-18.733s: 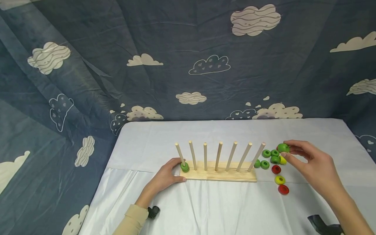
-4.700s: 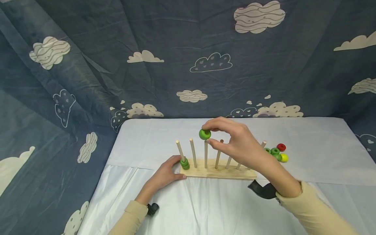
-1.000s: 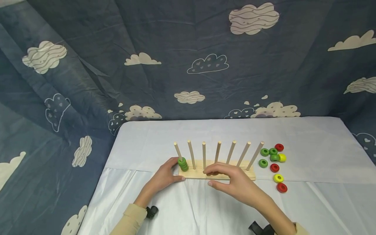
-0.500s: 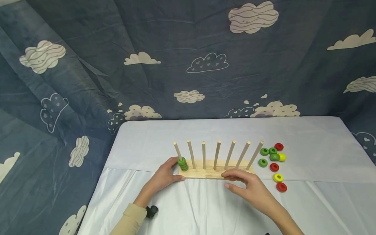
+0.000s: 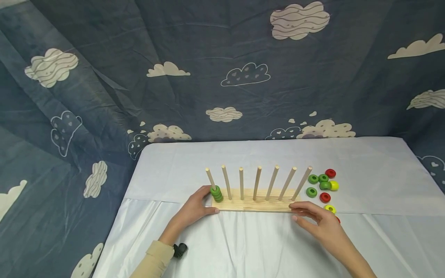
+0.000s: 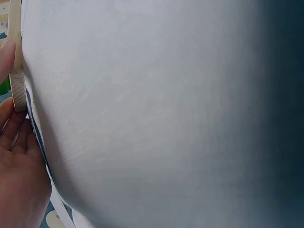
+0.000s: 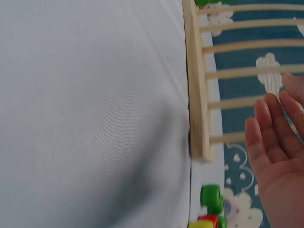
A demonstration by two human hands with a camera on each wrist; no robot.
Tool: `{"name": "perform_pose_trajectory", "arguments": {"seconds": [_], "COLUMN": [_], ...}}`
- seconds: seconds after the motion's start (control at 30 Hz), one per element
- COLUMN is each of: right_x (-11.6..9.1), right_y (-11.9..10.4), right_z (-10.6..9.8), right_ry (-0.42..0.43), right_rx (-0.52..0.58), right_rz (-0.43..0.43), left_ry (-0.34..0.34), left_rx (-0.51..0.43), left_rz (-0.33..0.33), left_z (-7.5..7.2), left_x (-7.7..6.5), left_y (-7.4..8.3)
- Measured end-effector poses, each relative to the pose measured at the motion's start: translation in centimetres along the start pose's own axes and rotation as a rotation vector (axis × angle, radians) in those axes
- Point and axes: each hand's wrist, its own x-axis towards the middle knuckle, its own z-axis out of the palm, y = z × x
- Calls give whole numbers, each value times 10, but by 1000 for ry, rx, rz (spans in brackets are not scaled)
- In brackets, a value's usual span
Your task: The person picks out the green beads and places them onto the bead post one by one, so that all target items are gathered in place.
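— Where does the board (image 5: 257,206) lie?
— Between your hands, lengthwise across the cloth (image 5: 243,154). Your left hand (image 5: 194,208) grips its left end, thumb at the front edge and fingers behind. Your right hand (image 5: 321,224) is by the right front corner, thumb and fingers apart, holding nothing. Whether a fingertip touches the wood, I cannot tell.
— What stands in the way?
— Seven tall pegs (image 5: 257,183) in a row along the board. The leftmost passes through a stack (image 5: 216,194) of green beads, close beside your left fingers. Just past the right end lie loose beads: four green (image 5: 325,185), three red (image 5: 330,173) and two yellow (image 5: 334,185), some touching. Your right hand partly covers the nearest red one.
— And the edges?
— In front of the board, the cloth spreads creased to the bottom of your view. Behind the pegs it lies flat, up to the table's back edge, where a dark cloud-print curtain (image 5: 194,42) hangs. A black device (image 5: 180,250) sits at your left wrist, beside the beige sleeve (image 5: 153,259).
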Motion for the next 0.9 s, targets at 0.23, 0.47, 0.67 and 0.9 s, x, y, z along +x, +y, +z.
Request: {"name": "perform_pose_trajectory", "arguments": {"seconds": [0.23,0.47,0.67,0.9], "right_x": [-4,3,11,23], "right_y": [10,19,26,28], "right_z": [-17,-30,-39,-46], "right_ry": [76,71,82,67], "right_rx": [-112,-217,-250,-325], "right_rz": [71,98,74,64], "left_ry": [3,3,6,6], "left_rx": [-13,-23,-32,-30], "left_rz": [10,17,10,16], "left_z": [-1,1,0,0], "left_x": [0,-1,-2,-2], "left_y": [0,0,1,1]}}
